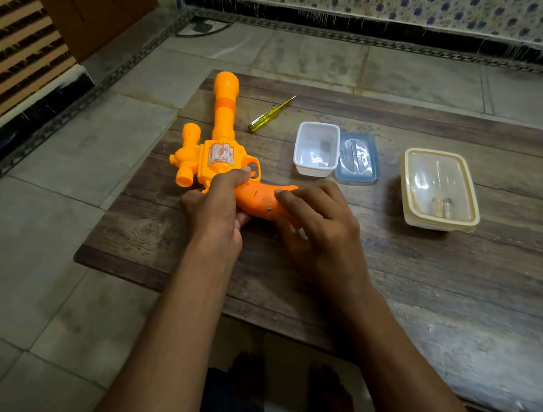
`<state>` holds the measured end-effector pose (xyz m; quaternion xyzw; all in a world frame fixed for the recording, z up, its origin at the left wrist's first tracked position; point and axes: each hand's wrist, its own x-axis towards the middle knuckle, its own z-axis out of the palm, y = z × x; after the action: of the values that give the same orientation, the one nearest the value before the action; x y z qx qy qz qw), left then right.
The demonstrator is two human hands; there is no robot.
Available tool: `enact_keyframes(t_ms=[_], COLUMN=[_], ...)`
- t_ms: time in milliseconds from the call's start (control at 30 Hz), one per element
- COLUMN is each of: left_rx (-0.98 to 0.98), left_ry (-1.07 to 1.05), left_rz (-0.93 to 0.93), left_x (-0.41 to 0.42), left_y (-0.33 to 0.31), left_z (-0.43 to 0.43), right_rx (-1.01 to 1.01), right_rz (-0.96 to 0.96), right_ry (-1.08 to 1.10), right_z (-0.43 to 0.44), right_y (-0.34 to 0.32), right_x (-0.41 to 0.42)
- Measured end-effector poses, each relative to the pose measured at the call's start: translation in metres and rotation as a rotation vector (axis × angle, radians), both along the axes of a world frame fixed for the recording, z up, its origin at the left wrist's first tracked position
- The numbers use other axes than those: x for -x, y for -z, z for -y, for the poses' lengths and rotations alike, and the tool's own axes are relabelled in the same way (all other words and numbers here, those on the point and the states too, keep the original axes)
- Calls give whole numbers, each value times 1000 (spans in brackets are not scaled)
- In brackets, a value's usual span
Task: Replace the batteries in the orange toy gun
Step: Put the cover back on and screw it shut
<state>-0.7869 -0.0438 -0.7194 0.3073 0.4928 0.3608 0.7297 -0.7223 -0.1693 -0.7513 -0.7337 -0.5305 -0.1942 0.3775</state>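
Observation:
The orange toy gun lies on the wooden table, barrel pointing away from me, grip turned toward the right. My left hand grips the gun where the body meets the grip, near the trigger guard. My right hand rests over the far end of the grip, fingers pressed on its cover beside a small screw hole. A yellow screwdriver lies on the table just right of the barrel. A closed clear container with a cream rim holds what looks like batteries.
A small open white tub stands mid-table with its blue-rimmed lid beside it. The low table sits on a tiled floor; a wall with patterned tiles runs behind, a wooden door at far left. My feet show under the table's near edge.

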Motion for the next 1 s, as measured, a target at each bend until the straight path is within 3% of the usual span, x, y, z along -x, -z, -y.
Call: enact_keyframes(t_ms=[300,433,633,1000], left_rx=[1,8,14,19], left_ry=[-5,20,12,-30], left_rz=[-41,-40,-47,-20], left_x=[-1,1,0,1], left_y=[1,1,2,6], left_z=[0,-1,-3,-6], right_rx=[123,168,175,-79], right_rz=[326,387,357,-27], right_ry=[-76,-97,-85,-6], right_z=[3,3,4,-13], right_y=[-3,-5,-4,-20], right_x=[-5,-1,-6,-3])
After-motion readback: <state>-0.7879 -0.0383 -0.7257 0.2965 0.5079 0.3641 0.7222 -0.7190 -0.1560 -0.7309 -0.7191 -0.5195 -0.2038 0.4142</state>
